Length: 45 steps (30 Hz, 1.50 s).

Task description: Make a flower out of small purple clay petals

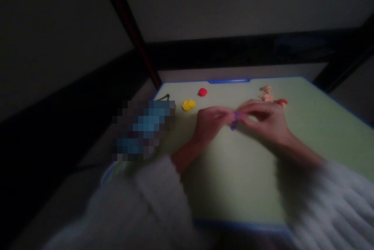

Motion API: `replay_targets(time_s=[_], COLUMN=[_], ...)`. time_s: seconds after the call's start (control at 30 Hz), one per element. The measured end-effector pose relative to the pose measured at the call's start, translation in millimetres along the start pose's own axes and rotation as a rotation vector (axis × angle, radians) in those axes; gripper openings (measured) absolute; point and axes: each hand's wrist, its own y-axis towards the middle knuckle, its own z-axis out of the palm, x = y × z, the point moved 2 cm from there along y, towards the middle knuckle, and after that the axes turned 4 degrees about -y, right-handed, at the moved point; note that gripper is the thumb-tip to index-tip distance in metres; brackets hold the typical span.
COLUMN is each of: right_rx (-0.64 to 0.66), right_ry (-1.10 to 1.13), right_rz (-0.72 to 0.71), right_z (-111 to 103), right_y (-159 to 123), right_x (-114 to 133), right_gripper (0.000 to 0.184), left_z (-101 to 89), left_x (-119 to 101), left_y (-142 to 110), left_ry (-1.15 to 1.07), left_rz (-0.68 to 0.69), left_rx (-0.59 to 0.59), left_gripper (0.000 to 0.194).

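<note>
My left hand [213,123] and my right hand [264,119] meet above the middle of the table, fingertips pinched together. Between them is a small purple piece of what looks like modelling clay [238,116]; both hands grip it, and a bit of it hangs below the fingers. Blur and the fingers hide its exact shape. To the left of my left hand sits a yellow lump [189,105], with a smaller red lump [202,92] behind it. Just beyond my right hand lie peach-coloured pieces [267,97] and a piece with a red top [282,102].
The pale green table [233,187] has a blue edge and a blue strip [229,81] at its far side. A pixelated bluish object [149,123] stands at the left edge. A dark-banded wall [233,53] rises close behind.
</note>
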Motion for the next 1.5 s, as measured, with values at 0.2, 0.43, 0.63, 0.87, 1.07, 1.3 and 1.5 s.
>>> replay_targets(time_s=[0.2, 0.43, 0.63, 0.87, 1.07, 1.3, 1.5], right_rx=[-0.018, -0.105, -0.213, 0.452, 0.213, 0.14, 0.106], right_ry=[-0.019, 0.04, 0.128, -0.116, -0.063, 0.001, -0.053], right_rz=[0.017, 0.134, 0.229, 0.265, 0.229, 0.059, 0.017], right_z=[2.3, 5.7, -33.9, -34.2, -28.7, -12.5, -10.7], right_y=[-2.8, -0.4, 13.6, 8.5, 10.9, 7.3, 6.6], right_x=[-1.4, -5.1, -18.4, -36.6, -17.7, 4.7, 5.8], right_gripper=[0.005, 0.01, 0.005, 0.017, 0.028, 0.009, 0.006], left_z=[0.3, 2.7, -1.3, -2.4, -0.1, 1.3, 4.4], left_x=[0.6, 2.1, 5.1, 6.4, 7.4, 7.8, 6.9], left_y=[-0.8, -1.1, 2.5, 1.9, 0.4, -0.6, -2.2], left_ry=[0.036, 0.014, -0.059, -0.072, -0.115, -0.085, -0.144], left_rz=[0.005, -0.003, -0.008, -0.019, -0.048, -0.052, -0.094], left_rx=[0.02, 0.048, -0.057, -0.04, -0.013, 0.036, 0.047], left_gripper=[0.007, 0.006, 0.006, 0.016, 0.019, 0.011, 0.017])
